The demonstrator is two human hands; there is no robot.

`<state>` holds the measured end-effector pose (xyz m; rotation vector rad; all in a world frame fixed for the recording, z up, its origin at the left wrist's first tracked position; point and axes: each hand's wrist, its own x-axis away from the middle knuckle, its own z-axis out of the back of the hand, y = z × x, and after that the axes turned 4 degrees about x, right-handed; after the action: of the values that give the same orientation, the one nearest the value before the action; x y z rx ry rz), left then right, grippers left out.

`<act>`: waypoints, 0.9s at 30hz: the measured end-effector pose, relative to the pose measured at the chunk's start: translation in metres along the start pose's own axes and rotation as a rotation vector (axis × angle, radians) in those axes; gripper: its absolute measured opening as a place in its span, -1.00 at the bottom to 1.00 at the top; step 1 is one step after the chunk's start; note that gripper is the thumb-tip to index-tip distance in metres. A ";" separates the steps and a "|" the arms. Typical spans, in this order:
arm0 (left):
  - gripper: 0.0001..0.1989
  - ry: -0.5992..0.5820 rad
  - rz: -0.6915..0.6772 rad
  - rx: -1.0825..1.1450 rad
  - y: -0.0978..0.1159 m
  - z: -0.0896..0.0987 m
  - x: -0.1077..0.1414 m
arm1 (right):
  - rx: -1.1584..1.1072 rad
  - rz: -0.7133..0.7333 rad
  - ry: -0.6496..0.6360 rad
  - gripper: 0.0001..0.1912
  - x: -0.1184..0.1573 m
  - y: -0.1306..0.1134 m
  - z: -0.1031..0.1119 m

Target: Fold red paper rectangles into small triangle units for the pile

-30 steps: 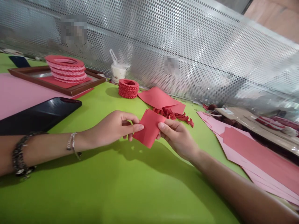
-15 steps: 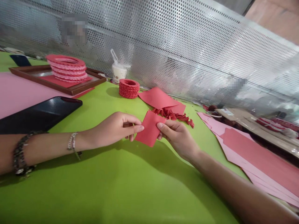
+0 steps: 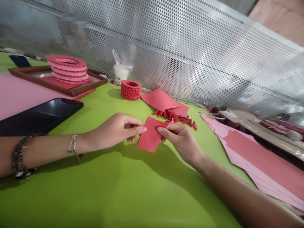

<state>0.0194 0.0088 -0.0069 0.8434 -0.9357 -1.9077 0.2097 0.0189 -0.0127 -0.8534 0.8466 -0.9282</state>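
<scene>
A small red piece of paper (image 3: 150, 136) is held up above the green table, tilted, between my two hands. My left hand (image 3: 124, 128) pinches its left edge between thumb and fingers. On the opposite side, my right hand (image 3: 181, 137) grips the paper with the thumb on its front face and the fingers behind. Just beyond the paper lies a heap of small folded red paper pieces (image 3: 174, 115). Behind that heap are larger red paper sheets (image 3: 161, 99). A ring-shaped stack of folded red paper (image 3: 131, 90) stands farther left.
At left, a wooden tray (image 3: 78, 91) bears pink and red paper rings (image 3: 68, 71). A black tray-like object (image 3: 42, 114) lies nearer. A white cup (image 3: 121, 74) stands by the perforated metal screen (image 3: 166, 41). Pink sheets (image 3: 266, 164) lie at right on the green table (image 3: 106, 190).
The red paper has shifted slightly down and turned a little in my fingers. My right thumb has slid a bit left across it; my left hand has barely moved.
</scene>
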 end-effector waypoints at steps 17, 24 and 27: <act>-0.78 0.015 -0.005 0.010 -0.005 0.000 -0.003 | -0.062 0.063 -0.012 -0.65 0.001 0.000 0.002; -0.77 0.009 -0.004 0.016 -0.003 0.000 -0.001 | 0.080 0.143 0.005 -0.66 0.003 -0.006 0.000; -0.77 0.016 -0.021 0.018 -0.003 0.000 -0.001 | 0.203 0.237 -0.025 -0.67 0.004 -0.004 -0.001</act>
<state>0.0187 0.0107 -0.0089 0.8808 -0.9389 -1.9108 0.2092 0.0137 -0.0107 -0.5750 0.7975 -0.7779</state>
